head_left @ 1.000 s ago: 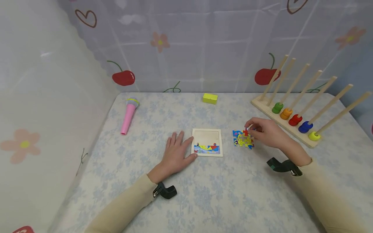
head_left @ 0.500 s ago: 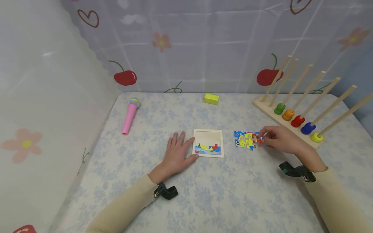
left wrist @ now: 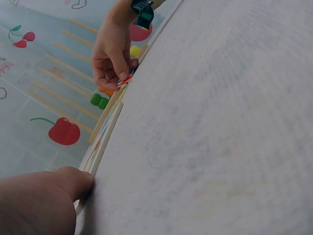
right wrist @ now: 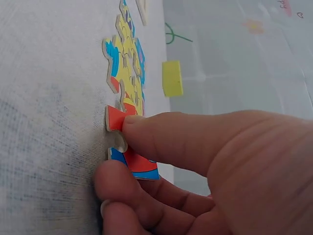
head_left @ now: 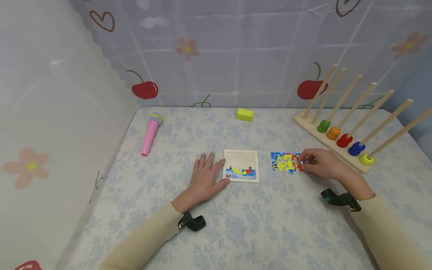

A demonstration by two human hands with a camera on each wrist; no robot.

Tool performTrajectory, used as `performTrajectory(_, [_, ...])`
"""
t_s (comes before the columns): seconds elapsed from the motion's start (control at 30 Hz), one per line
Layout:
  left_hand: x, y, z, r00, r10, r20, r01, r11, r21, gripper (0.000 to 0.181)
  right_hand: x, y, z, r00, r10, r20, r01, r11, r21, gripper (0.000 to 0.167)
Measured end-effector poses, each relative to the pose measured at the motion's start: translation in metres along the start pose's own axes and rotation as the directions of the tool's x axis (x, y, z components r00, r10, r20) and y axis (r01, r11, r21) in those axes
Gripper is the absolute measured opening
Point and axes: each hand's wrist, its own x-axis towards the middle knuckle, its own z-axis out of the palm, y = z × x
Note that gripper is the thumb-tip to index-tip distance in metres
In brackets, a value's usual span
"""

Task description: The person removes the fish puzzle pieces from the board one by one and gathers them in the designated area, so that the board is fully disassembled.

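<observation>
My right hand (head_left: 320,163) pinches a red and blue jigsaw piece (right wrist: 142,164) between thumb and fingers, low over the table. Close beside it, a group of joined jigsaw pieces (head_left: 285,161), mostly yellow and blue, lies on the cloth. In the right wrist view a gap shows between the held piece and part of that group. My left hand (head_left: 202,183) lies with fingers spread, its thumb and index finger touching the left side of a square wooden puzzle tray (head_left: 241,151). Pieces fill the tray's lower part, while bare wood shows above them.
A wooden peg rack (head_left: 329,144) with coloured beads stands at the right, behind my right hand. A yellow block (head_left: 245,114) sits near the back edge. At the left lies a pink toy microphone (head_left: 150,137). Patterned curtains (head_left: 236,56) hang behind the table.
My right hand has moved right, from over the middle of the joined pieces to their right edge, carrying a red piece, then settled slightly lower. The left hand stays at the tray.
</observation>
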Motion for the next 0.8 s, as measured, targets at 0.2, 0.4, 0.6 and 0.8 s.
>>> performTrajectory(0.2, [0.0002,0.0008,0.0003,1.0,-0.003,0.002,0.003,1.0,0.004,0.063,0.0005,-0.0012,-0.0001,0.999,-0.006,-0.033,0.005,0.999,-0.048,0.018])
performTrajectory(0.4, [0.0001,0.0013,-0.0009,1.0,-0.005,0.001,0.005,1.0,0.001,0.063,0.0007,-0.0046,0.0007,0.999,-0.002,-0.045,0.0,0.998,-0.064,0.019])
performTrajectory(0.6, [0.0003,0.0015,-0.0008,1.0,-0.009,0.006,0.009,1.0,0.008,0.063,0.0014,-0.0084,-0.0004,0.999,0.014,-0.041,-0.017,0.996,-0.09,0.021])
performTrajectory(0.8, [0.0011,0.0003,0.0006,1.0,-0.009,0.007,0.009,1.0,0.007,0.063,0.0009,-0.0097,-0.0008,1.0,0.018,-0.026,-0.02,0.996,-0.091,0.022])
